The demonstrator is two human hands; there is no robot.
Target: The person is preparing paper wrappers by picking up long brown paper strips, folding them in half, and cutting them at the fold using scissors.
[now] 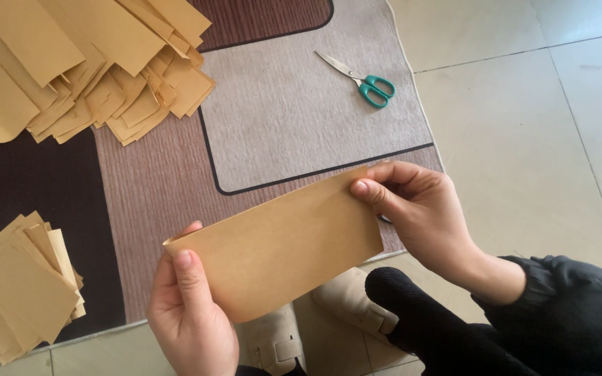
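Observation:
I hold a long rectangular sheet of brown kraft paper [280, 244] flat between both hands, above the rug. My left hand [188, 313] pinches its lower left corner, thumb on top. My right hand [416, 209] pinches the upper right corner, thumb pressed on the edge. The sheet tilts, with its right end higher and farther from me.
A big loose heap of brown paper sheets [78, 63] lies at the top left on a patterned rug [287, 118]. A smaller stack of brown sheets [26, 285] lies at the lower left. Green-handled scissors [364, 80] rest on the rug's right side. Pale floor tiles [524, 139] lie to the right. Beige shoes [346, 299] sit below.

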